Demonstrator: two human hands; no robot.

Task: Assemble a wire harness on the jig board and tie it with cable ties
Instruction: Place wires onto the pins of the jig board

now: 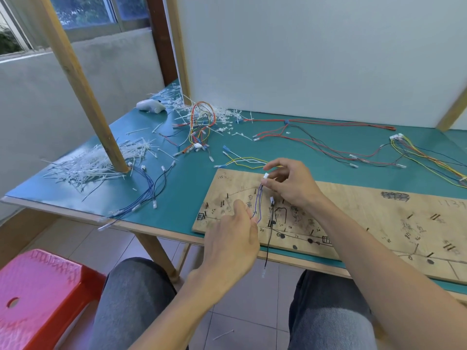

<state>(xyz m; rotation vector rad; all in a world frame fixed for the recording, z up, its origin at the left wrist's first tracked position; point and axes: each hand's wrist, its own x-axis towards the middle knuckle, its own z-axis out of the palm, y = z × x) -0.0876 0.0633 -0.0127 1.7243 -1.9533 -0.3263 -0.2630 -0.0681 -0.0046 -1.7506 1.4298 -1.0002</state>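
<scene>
Above the jig board's (353, 210) left end, on the green table (177, 188), the right hand (290, 184) pinched a white connector (266, 176) with two fingers (276, 163). The left hand (235, 238), its fingers curled, held the connector's blue wires (258, 200) lower down; cable ties (96, 165) lay heaped far left.

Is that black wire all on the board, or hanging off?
Hanging off. The black wire runs past the board's near edge, its end dangling below the table.

White wall (303, 59), window (86, 8), tiled floor (242, 324), red stool (38, 299).
</scene>
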